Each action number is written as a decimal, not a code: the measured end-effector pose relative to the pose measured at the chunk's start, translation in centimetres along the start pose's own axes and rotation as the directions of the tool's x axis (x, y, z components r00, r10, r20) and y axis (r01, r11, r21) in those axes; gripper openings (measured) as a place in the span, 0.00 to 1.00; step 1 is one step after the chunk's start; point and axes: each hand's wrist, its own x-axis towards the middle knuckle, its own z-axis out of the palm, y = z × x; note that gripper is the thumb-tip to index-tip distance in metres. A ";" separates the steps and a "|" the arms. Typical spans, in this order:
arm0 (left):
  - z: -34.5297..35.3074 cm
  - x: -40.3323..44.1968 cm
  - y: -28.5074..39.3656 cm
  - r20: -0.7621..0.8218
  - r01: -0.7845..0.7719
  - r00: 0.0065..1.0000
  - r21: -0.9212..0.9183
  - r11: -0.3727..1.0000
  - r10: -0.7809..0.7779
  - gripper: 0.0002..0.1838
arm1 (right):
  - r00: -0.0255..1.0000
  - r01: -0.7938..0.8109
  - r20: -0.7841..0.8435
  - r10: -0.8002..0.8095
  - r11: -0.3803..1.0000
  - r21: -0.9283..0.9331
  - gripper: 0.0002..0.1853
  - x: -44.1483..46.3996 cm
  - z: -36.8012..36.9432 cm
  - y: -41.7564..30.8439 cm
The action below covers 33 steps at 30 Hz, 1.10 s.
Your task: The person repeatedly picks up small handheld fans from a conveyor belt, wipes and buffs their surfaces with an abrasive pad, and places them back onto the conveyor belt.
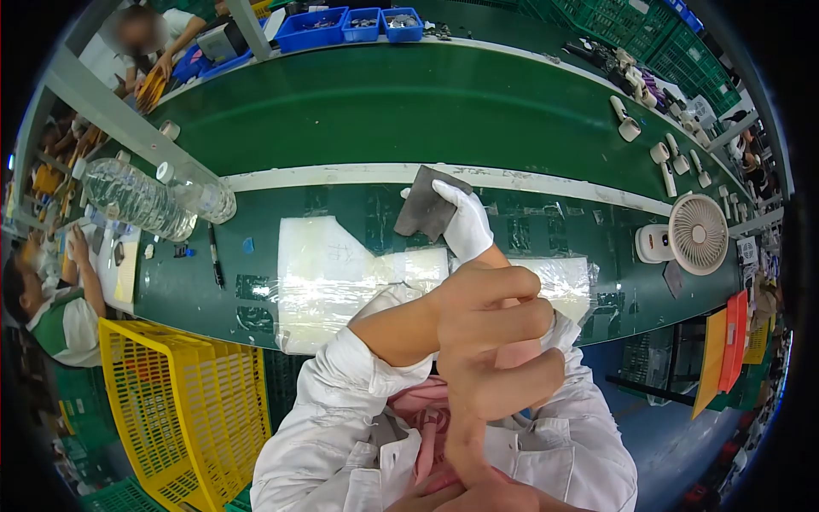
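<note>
My right hand [469, 224], in a white glove, holds a limp dark grey piece of cloth-like sheet [431, 205] at the far edge of the near work surface, its thumb on top. My left hand [499, 337] is bare and close to the camera, in front of my right forearm. Its fingers are half bent and apart, and nothing shows in them. Below both hands lie white foam pads [320, 277] covered in clear tape, partly hidden by my arms and the left hand.
Two large water bottles [141, 200] lean at the left, near a black pen [215, 256]. A white fan [698, 235] stands at the right. Beyond the ledge runs a green belt [367, 102] with blue bins [311, 30] behind it. A yellow crate [183, 401] is at lower left; co-workers sit farther left.
</note>
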 end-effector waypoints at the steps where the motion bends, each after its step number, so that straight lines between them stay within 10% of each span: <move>1: -0.1 0.0 0.0 0.029 -0.002 1.000 -0.020 1.000 0.002 0.15 | 1.000 0.004 -0.003 -0.004 1.000 -0.005 0.21 0.0 0.0 0.0; 7: 0.9 -0.4 -0.8 -0.049 -0.179 0.983 -0.052 0.983 0.176 0.13 | 1.000 0.019 -0.003 -0.019 1.000 -0.005 0.21 0.0 0.1 0.0; 12: -0.6 -0.1 1.2 0.089 0.101 0.992 -0.086 0.991 -0.093 0.13 | 0.999 -0.021 0.038 0.020 1.000 0.019 0.23 0.1 -0.2 -0.1; 33: -0.2 0.4 -0.2 0.039 -0.080 0.996 -0.001 0.997 0.080 0.12 | 0.999 0.035 0.032 -0.034 0.998 -0.055 0.19 -0.2 0.3 -0.2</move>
